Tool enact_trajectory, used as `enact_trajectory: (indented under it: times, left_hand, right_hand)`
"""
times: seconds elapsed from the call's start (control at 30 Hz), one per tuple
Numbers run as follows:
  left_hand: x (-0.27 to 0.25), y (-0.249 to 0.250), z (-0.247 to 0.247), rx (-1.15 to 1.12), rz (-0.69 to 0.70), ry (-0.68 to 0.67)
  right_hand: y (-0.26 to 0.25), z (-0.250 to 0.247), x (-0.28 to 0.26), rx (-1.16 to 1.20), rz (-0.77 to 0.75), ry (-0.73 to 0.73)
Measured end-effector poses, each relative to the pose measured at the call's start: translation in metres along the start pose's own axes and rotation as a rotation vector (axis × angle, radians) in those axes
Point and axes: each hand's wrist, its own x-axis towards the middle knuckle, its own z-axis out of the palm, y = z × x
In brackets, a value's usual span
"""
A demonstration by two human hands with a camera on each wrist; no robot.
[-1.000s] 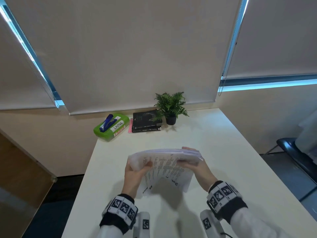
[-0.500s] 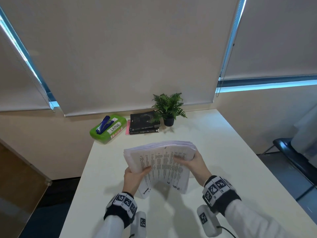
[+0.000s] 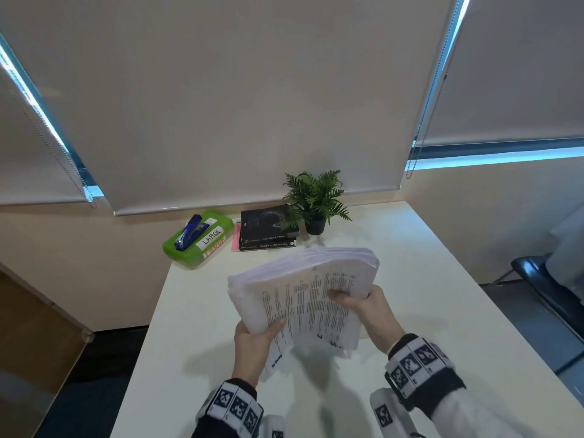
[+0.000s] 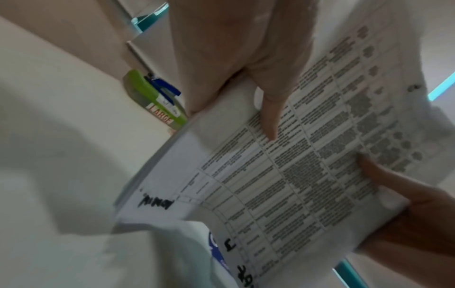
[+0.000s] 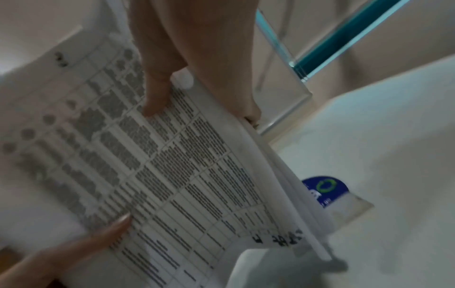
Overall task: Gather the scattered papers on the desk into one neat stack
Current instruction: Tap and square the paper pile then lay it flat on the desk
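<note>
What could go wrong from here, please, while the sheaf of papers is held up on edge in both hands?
1. The lower edge of the paper stack is ragged, with sheets hanging out near the left hand; a loose sheet might slip out.
2. The right hand pinches only one side, so the thick bundle could fan or sag.
3. Squaring it on the desk may crease the protruding sheets.

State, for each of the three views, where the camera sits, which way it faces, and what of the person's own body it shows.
Head: worn on the head, facing forward and down at the desk; shows left hand, right hand, both wrists.
Left wrist: looks along the left hand at the paper stack.
Right wrist: looks along the right hand at the same stack.
Shared: both wrist views show the opposite hand's thumb on the printed top sheet.
</note>
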Motion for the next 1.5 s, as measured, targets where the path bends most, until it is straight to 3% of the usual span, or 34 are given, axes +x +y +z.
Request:
enact_trajectory:
  times: [0.23, 0.47, 0.9, 1.0, 1.1, 1.2, 1.3, 1.5]
  left_hand:
    - [0.000, 0.005, -0.003, -0.007, -0.026, -0.123]
    - [0.004, 0.004, 0.002, 0.002, -0.035, -0.052]
    - [0.006, -0.021, -0.006, 0.048, -0.160, -0.082]
    - [0.010, -0.025, -0.007, 0.061, -0.155, -0.092]
    - [0.014, -0.026, -0.007, 0.074, -0.158, -0.089]
    - [0.015, -0.024, -0.006, 0.084, -0.152, -0.086]
    - [0.013, -0.020, -0.005, 0.096, -0.134, -0.100]
    - [0.011, -0.021, -0.005, 0.130, -0.120, -0.094]
  right_hand:
    - [0.005, -0.017, -0.002, -0.011, 0.041, -0.080]
    - [0.002, -0.011, -0.002, -0.008, 0.074, -0.046]
    - [-0.001, -0.009, -0.011, -0.069, 0.100, -0.037]
    - [-0.039, -0.018, -0.011, -0.325, -0.037, -0.085]
    - [-0.093, -0.014, -0.009, -1.022, -0.196, -0.142]
    - [-0.120, 0.021, -0.008, -1.628, -0.278, -0.322]
    - [-0.112, 0.065, -0.006, -1.735, -0.296, -0.499]
    - [-0.089, 0.089, -0.001, -1.670, -0.284, -0.411]
